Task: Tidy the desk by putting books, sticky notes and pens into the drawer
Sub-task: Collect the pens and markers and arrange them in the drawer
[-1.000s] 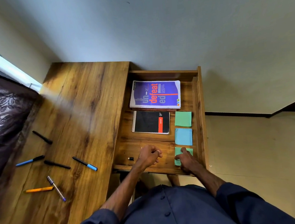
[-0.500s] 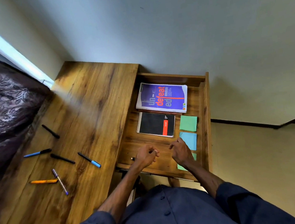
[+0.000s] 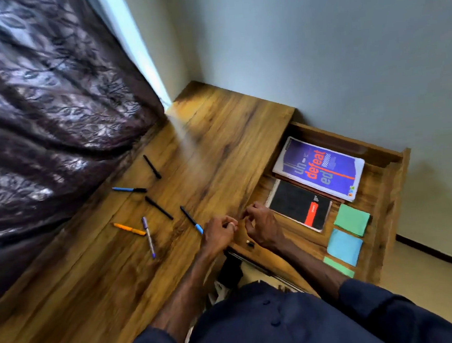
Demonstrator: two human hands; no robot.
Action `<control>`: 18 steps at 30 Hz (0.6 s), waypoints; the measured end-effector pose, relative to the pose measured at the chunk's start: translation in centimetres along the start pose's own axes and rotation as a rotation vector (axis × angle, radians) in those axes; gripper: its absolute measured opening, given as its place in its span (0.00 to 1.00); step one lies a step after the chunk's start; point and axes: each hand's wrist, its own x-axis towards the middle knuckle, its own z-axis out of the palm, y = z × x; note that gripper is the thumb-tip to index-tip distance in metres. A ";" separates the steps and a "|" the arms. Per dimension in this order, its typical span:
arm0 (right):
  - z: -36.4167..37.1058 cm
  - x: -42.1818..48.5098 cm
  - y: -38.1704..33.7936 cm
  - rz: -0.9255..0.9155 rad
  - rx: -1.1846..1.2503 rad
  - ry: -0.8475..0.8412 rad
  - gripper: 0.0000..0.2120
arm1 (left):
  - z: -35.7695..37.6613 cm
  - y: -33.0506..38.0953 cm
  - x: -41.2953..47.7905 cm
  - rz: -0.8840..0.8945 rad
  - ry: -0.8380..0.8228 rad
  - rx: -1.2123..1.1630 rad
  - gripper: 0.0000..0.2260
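Note:
The open wooden drawer at the desk's right holds a purple book, a black spiral notebook and three sticky note pads: green, blue and green. Several pens lie on the desk: black, blue and black, black, orange, purple and a black pen with a blue cap. My left hand hovers curled by that pen's blue end. My right hand is curled over the drawer's left edge. Neither holds anything.
The wooden desk stands in a corner against a pale wall. A dark patterned curtain hangs along its left side. A small black object lies in the drawer's front corner. My dark blue shirt fills the bottom.
My right hand left the front green sticky pad and came left beside my left hand. My view swung left, toward the pens and curtain.

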 end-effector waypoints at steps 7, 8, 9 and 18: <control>5.8 3.8 -5.7 -0.087 -0.008 -0.190 0.09 | -6.8 -7.3 -0.2 -0.144 0.194 -0.121 0.08; 6.7 4.2 -6.4 -0.075 -0.032 -0.213 0.08 | -7.5 -8.4 -0.3 -0.168 0.215 -0.143 0.08; 7.5 4.5 -7.0 -0.057 -0.062 -0.229 0.07 | -8.2 -9.4 -0.4 -0.184 0.227 -0.171 0.08; 13.1 6.8 -10.0 0.107 -0.331 -0.345 0.16 | -11.4 -15.8 -0.9 -0.287 0.286 -0.183 0.05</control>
